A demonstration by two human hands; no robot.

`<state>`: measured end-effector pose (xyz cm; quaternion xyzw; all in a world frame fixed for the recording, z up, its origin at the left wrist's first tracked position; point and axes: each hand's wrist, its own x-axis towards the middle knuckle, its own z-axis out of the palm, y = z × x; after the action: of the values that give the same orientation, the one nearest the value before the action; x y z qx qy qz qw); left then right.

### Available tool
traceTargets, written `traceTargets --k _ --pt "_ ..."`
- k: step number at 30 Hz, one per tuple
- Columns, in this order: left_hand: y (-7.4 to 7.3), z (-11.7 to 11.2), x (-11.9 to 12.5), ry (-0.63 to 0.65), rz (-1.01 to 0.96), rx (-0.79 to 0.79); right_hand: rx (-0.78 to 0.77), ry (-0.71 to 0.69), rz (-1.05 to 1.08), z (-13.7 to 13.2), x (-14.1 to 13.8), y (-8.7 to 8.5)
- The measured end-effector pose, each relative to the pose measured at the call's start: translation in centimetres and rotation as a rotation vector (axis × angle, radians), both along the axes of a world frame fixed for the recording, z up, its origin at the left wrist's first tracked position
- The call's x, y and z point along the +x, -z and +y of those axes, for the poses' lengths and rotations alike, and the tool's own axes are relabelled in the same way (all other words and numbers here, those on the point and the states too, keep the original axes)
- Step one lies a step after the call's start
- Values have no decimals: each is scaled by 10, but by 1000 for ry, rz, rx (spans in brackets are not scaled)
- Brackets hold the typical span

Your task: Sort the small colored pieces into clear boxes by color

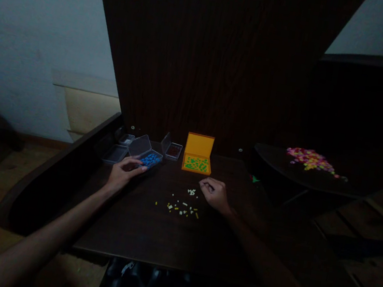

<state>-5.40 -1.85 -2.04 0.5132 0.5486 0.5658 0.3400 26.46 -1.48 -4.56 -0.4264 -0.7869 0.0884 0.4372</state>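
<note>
Clamped on the clear box (141, 144), seemingly to steady it, the left hand (125, 170) sits left of the yellow box (200, 142), hiding one edge. Right hand (215, 194), nearside of the yellow box, curls inward; whether its fingertips pinch anything, I cannot tell. Loose pieces (184, 204) lie before the yellow box; dimness blurs boxes (116, 154) farther left.

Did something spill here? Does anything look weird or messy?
A bit messy, yes. Small white and yellow pieces lie scattered loose on the dark wooden table, while small green pieces sit inside an open yellow rectangular box. A pile of multicoloured pieces also lies loose on the right. I can't tell whether anything spilled.
</note>
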Motion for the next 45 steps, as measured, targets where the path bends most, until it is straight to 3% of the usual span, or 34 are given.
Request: traceTargets --k 4,16,25,32,45 --pt "8 12 -5 -119 120 13 48 -27 22 0 -1 1" --pt "23 60 2 -166 254 -39 99 -31 32 1 -1 5" --pt "12 65 12 -117 268 -139 77 -38 26 1 -1 4" --pt "11 75 18 -102 261 -285 72 -47 15 2 0 5" --pt "2 86 33 -172 296 -302 82 -56 21 1 -1 6"
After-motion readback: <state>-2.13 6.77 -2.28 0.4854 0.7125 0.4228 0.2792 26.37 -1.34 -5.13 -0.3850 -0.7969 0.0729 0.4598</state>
